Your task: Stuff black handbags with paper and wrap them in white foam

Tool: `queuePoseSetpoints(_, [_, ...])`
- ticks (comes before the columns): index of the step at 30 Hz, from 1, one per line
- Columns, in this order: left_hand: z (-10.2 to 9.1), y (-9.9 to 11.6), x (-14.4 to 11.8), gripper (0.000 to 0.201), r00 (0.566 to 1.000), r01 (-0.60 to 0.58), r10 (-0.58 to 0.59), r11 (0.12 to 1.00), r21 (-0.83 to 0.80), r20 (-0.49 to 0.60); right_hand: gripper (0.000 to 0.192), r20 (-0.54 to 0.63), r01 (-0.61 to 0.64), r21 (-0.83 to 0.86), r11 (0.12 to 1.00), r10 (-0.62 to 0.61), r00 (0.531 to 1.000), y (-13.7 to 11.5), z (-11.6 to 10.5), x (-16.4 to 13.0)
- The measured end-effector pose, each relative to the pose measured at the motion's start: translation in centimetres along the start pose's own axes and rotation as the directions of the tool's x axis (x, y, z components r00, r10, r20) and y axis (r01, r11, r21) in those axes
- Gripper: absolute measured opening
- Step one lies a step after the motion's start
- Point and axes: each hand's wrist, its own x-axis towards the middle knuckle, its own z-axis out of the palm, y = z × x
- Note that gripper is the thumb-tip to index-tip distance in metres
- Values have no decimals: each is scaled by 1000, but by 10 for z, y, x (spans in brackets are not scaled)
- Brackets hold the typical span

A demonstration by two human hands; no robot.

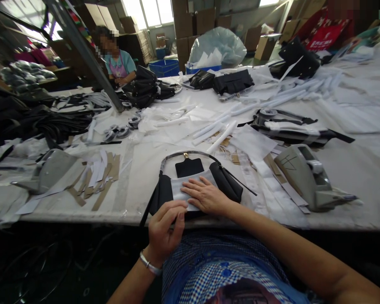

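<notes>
I am seeing my right hand (205, 195) lying flat, fingers spread, pressing the grey sheet (190, 185) on the black handbag (193, 179), while my left hand (164, 230) is curling, its grip pinching the sheet's near edge. The bag's lower part is hiding beneath both hands. It is sitting at lower centre on the tabletop (335, 169), its strap arching above.

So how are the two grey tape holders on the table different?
The left tape dispenser lies tipped over with strips of brown and white paper beside it, while the right tape dispenser stands upright with its roll slot showing. The right one has black lines scribbled on its side; on the left one I can see none. The right one looks bigger, being closer. Both are grey and sit on the white table.
</notes>
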Motion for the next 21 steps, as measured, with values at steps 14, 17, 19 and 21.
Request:
queuePoseSetpoints(14, [51, -32, -22, 39, 971, 118, -155, 973, 198, 180, 15, -127, 65, 359, 931, -20, 992, 30, -23, -4])
queuePoseSetpoints(17, [51, -30, -20, 31, 971, 118, -155, 973, 200, 180, 15, -115, 106, 300, 948, -75, 991, 29, -23, -7])
queuePoseSetpoints(19, [51, -30, -19, 31, 973, 113, -150, 973, 203, 176, 17, -126, 125, 251, 960, -96, 987, 28, -21, -8])
queuePoseSetpoints(21, [52, -29, -19, 31, 973, 107, -144, 973, 204, 178, 18, -145, 149, 204, 968, -120, 982, 27, -18, -9])
